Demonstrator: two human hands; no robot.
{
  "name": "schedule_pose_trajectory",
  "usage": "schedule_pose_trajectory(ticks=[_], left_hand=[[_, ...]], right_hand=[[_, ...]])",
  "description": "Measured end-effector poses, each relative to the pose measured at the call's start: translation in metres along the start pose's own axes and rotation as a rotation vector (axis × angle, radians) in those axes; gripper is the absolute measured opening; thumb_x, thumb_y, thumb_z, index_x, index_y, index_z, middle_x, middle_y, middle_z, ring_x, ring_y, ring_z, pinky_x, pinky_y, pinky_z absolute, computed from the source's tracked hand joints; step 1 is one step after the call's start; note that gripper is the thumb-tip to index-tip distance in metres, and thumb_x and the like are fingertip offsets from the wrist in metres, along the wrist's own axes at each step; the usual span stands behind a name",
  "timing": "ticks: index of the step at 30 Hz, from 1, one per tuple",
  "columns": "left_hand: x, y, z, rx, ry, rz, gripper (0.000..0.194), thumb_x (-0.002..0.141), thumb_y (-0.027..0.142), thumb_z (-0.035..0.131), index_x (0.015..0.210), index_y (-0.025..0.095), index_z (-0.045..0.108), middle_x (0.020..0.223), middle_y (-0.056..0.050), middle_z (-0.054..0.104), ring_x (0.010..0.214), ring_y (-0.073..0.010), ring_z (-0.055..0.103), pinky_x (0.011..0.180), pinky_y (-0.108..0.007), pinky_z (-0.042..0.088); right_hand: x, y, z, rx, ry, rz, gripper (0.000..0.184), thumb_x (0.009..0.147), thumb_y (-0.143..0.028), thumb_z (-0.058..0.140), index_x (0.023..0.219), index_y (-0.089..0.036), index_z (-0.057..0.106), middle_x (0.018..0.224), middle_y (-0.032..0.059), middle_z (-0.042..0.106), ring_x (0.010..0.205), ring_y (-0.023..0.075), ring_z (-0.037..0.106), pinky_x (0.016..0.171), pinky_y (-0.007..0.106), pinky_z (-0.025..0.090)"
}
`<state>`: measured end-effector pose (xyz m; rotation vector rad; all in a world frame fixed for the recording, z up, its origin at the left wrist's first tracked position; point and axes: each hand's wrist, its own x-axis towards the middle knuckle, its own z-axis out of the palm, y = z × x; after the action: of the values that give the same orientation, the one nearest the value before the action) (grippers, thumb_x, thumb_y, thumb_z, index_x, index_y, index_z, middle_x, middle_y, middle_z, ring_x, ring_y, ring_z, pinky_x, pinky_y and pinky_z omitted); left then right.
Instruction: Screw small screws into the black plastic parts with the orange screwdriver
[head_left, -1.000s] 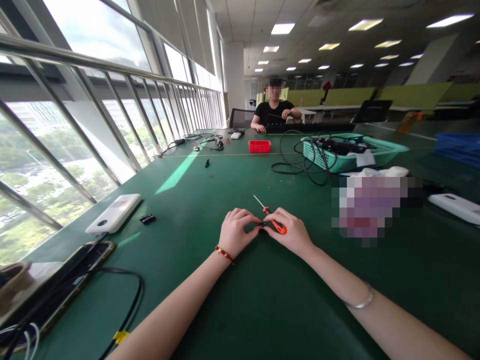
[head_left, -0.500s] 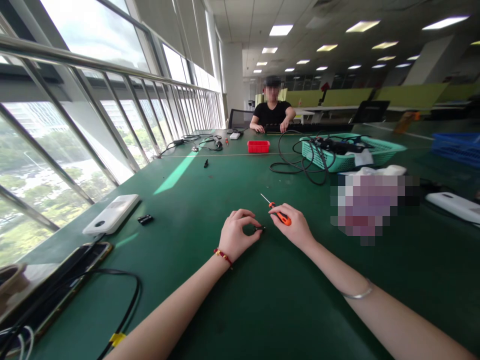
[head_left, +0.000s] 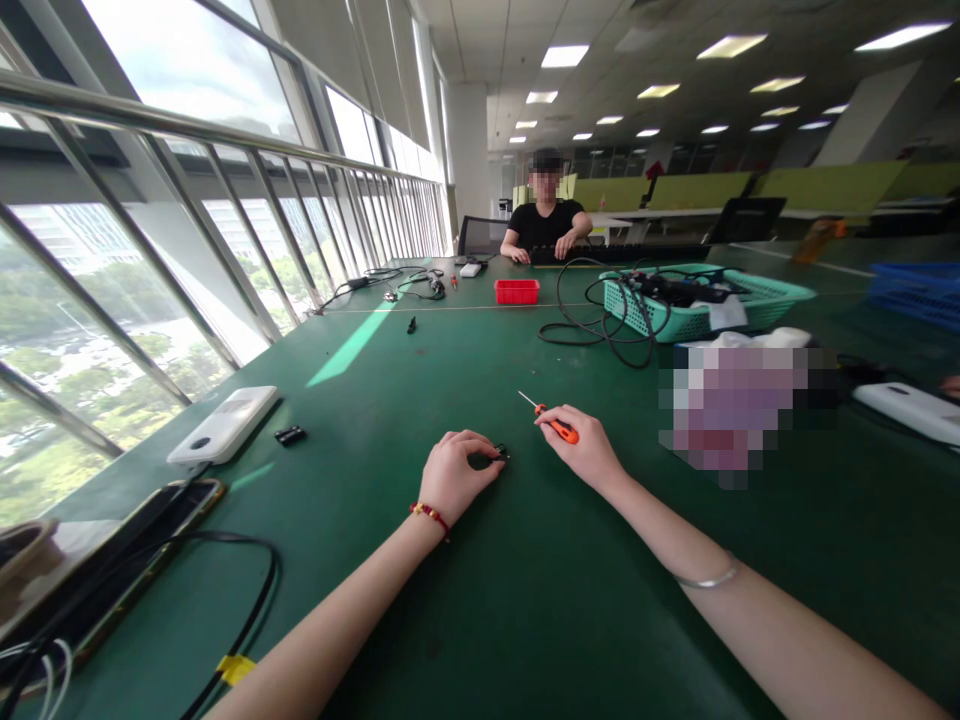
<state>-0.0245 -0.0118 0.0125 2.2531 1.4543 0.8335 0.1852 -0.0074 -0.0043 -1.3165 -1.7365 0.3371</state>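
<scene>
My left hand [head_left: 454, 472] rests on the green table [head_left: 480, 600] with its fingers curled around a small black part [head_left: 498, 455], which pokes out at the fingertips. My right hand [head_left: 586, 450] lies a little to the right of it and grips an orange-handled screwdriver [head_left: 553, 424]. The thin metal shaft of the screwdriver points up and to the left, away from me. A gap of bare table separates the two hands.
A white flat device [head_left: 225, 424] and a small black piece [head_left: 289, 435] lie at the left. A phone with a black cable [head_left: 127, 560] sits near left. A teal basket of cables [head_left: 705, 300], a red tray [head_left: 517, 291] and a seated person [head_left: 547, 225] are farther back.
My hands have come apart: the left one slid left with the small black part, and the right one lifted the screwdriver off it and moved slightly away.
</scene>
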Motion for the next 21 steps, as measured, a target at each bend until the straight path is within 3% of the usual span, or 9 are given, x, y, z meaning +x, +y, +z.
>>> schedule_pose_trajectory(ticks=[3,8,11,14,18,21], left_hand=[[-0.013,-0.021,-0.025,0.079,0.035,-0.06,0.018,0.073,0.037,0.062,0.076,0.022,0.071,0.095,-0.001,0.069,0.092,-0.0217,0.058,0.089,-0.037,0.045],[-0.045,-0.065,-0.079,0.277,0.122,-0.294,0.023,0.073,0.042,0.058,0.078,0.023,0.071,0.099,-0.002,0.069,0.094,-0.0249,0.059,0.087,-0.037,0.044],[-0.062,-0.08,-0.103,0.401,0.187,-0.459,0.025,0.071,0.045,0.059,0.078,0.024,0.071,0.103,-0.002,0.068,0.098,-0.0282,0.059,0.084,-0.037,0.045],[-0.07,-0.082,-0.114,0.388,0.241,-0.561,0.03,0.071,0.048,0.058,0.083,0.025,0.071,0.106,-0.003,0.066,0.101,-0.0278,0.059,0.079,-0.034,0.046],[-0.069,-0.081,-0.115,0.345,0.34,-0.688,0.035,0.071,0.051,0.057,0.09,0.025,0.071,0.108,-0.003,0.065,0.101,-0.0265,0.059,0.08,-0.034,0.046],[-0.068,-0.084,-0.115,0.313,0.351,-0.741,0.037,0.071,0.051,0.058,0.094,0.025,0.071,0.104,-0.004,0.065,0.102,-0.026,0.059,0.082,-0.033,0.045]], right_hand=[[0.0,-0.001,0.0,-0.011,-0.016,-0.001,0.015,0.079,-0.026,0.052,0.083,-0.024,0.066,0.084,0.002,0.064,0.069,0.0147,0.059,0.067,0.028,0.046],[-0.001,-0.002,0.0,-0.034,-0.044,-0.004,0.015,0.079,-0.025,0.052,0.083,-0.023,0.066,0.085,0.0022,0.064,0.069,0.0149,0.058,0.065,0.028,0.045],[-0.001,-0.002,-0.001,-0.044,-0.051,-0.005,0.015,0.079,-0.024,0.052,0.083,-0.023,0.066,0.085,0.0023,0.064,0.069,0.0148,0.058,0.063,0.027,0.044],[-0.001,-0.002,-0.001,-0.052,-0.049,-0.005,0.015,0.079,-0.024,0.052,0.083,-0.023,0.066,0.085,0.0022,0.064,0.068,0.0148,0.058,0.063,0.026,0.043],[-0.001,-0.001,-0.001,-0.058,-0.047,-0.008,0.016,0.078,-0.024,0.052,0.083,-0.023,0.067,0.084,0.0021,0.064,0.068,0.0146,0.058,0.061,0.026,0.042],[-0.002,-0.002,-0.001,-0.061,-0.045,-0.014,0.015,0.078,-0.024,0.052,0.083,-0.023,0.067,0.085,0.0021,0.064,0.069,0.0147,0.058,0.061,0.026,0.042]])
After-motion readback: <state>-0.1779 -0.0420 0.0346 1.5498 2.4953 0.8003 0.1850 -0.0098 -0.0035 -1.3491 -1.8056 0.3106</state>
